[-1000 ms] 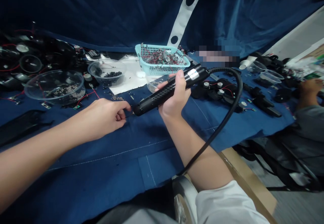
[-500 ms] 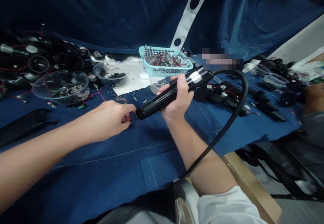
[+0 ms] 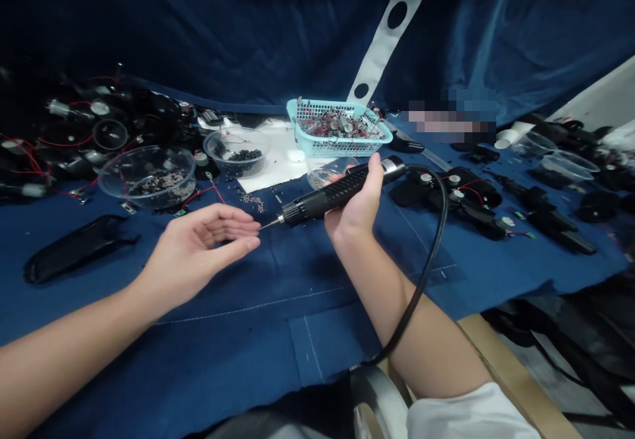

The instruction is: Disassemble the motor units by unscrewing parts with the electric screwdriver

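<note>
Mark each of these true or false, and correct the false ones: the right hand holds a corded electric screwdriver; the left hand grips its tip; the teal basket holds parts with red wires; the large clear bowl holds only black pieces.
1. The right hand holds a corded electric screwdriver. True.
2. The left hand grips its tip. False: the left hand is open and close to the tip, not gripping it.
3. The teal basket holds parts with red wires. True.
4. The large clear bowl holds only black pieces. False: it holds small silvery pieces; the black pieces are in the smaller bowl.
</note>
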The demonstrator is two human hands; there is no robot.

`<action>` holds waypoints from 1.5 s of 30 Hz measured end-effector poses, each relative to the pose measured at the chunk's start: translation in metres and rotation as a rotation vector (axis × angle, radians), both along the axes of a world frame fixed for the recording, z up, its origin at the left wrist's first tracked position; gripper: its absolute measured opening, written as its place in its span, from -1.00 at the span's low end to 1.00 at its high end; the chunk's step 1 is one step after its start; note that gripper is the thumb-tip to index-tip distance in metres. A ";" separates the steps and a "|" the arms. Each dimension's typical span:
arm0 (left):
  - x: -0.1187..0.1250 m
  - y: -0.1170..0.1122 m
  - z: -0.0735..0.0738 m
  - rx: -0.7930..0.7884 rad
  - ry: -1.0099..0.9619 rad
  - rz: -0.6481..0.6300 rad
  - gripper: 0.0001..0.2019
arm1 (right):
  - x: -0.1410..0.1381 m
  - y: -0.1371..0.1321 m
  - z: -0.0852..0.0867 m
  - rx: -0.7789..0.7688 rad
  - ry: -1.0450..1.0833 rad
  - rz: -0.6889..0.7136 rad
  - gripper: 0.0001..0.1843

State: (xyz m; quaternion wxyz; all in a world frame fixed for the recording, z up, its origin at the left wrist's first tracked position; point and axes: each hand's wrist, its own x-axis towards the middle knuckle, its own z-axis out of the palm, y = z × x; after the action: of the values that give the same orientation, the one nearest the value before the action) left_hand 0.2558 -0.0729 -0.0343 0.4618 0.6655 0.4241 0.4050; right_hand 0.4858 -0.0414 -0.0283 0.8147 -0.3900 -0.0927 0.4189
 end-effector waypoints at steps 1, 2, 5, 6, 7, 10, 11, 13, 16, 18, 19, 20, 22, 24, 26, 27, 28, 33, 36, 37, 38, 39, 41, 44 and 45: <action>-0.005 0.004 0.002 0.032 -0.001 0.040 -0.70 | 0.000 0.001 -0.001 -0.010 0.006 0.000 -0.44; -0.012 0.010 0.003 0.070 0.004 0.111 -0.73 | 0.000 0.002 -0.002 -0.012 0.010 -0.002 -0.44; -0.032 0.035 0.003 0.136 0.094 0.380 -0.81 | 0.003 0.005 -0.005 0.011 -0.012 -0.007 -0.44; -0.037 0.044 0.002 0.129 0.174 0.416 -0.78 | 0.004 0.005 -0.005 0.012 -0.025 -0.004 -0.44; -0.041 0.053 0.001 0.121 0.276 0.419 -0.72 | 0.004 0.006 -0.006 0.007 -0.033 -0.002 -0.43; -0.045 0.071 -0.001 0.146 0.545 0.366 -0.57 | 0.005 0.006 -0.007 -0.011 -0.025 -0.013 -0.43; -0.044 0.074 -0.001 0.172 0.597 0.356 -0.58 | 0.004 0.006 -0.006 -0.010 -0.018 -0.019 -0.44; -0.040 0.076 0.002 0.210 0.667 0.320 -0.64 | 0.004 0.006 -0.005 -0.004 -0.013 -0.029 -0.46; -0.038 0.076 0.008 0.218 0.745 0.266 -0.72 | 0.004 0.005 -0.005 0.003 -0.016 -0.029 -0.47; -0.042 0.076 0.014 0.216 0.775 0.265 -0.72 | 0.004 0.005 -0.006 0.012 -0.027 -0.017 -0.47; -0.045 0.076 0.017 0.211 0.786 0.275 -0.70 | 0.005 0.005 -0.007 0.016 -0.035 -0.012 -0.47; -0.049 0.075 0.021 0.197 0.792 0.286 -0.65 | 0.005 0.005 -0.007 0.020 -0.044 -0.008 -0.46; -0.055 0.073 0.029 0.113 0.769 0.279 -0.51 | 0.005 0.006 -0.008 0.024 -0.053 -0.009 -0.46; -0.060 0.067 0.037 -0.021 0.689 0.263 -0.40 | 0.004 0.006 -0.007 0.037 -0.052 -0.013 -0.47; -0.063 0.060 0.042 -0.133 0.587 0.256 -0.34 | 0.004 0.006 -0.007 0.050 -0.048 -0.017 -0.49; -0.065 0.056 0.044 -0.168 0.547 0.259 -0.32 | 0.003 0.006 -0.006 0.049 -0.046 -0.019 -0.49; -0.067 0.054 0.043 -0.191 0.522 0.258 -0.32 | 0.003 0.006 -0.006 0.043 -0.044 -0.016 -0.49; -0.088 0.054 0.023 0.075 0.637 0.184 -0.53 | 0.002 0.004 -0.005 0.023 -0.030 0.008 -0.48; -0.101 0.056 0.008 0.585 0.743 0.134 -0.69 | 0.003 0.004 -0.005 0.029 -0.038 0.001 -0.48; -0.104 0.055 0.004 0.712 0.734 0.101 -0.73 | 0.003 0.004 -0.005 0.025 -0.045 0.000 -0.48; -0.105 0.054 0.003 0.797 0.713 0.060 -0.77 | 0.003 0.004 -0.004 0.021 -0.052 0.000 -0.48; -0.106 0.053 0.002 0.852 0.685 0.025 -0.81 | 0.003 0.004 -0.004 0.018 -0.059 0.001 -0.48; -0.104 0.048 0.004 0.919 0.648 -0.018 -0.87 | 0.004 0.004 -0.005 0.020 -0.067 0.000 -0.48; -0.099 0.041 0.010 0.971 0.636 -0.013 -0.88 | 0.005 0.005 -0.006 0.030 -0.067 0.002 -0.48; -0.098 0.039 0.012 0.976 0.640 -0.009 -0.88 | 0.005 0.005 -0.007 0.030 -0.065 0.002 -0.47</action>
State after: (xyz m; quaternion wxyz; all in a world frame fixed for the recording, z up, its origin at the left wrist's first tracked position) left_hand 0.1580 -0.0344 -0.0218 -0.0479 0.8923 0.3039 0.3303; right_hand 0.4907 -0.0363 -0.0352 0.8167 -0.3910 -0.1259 0.4053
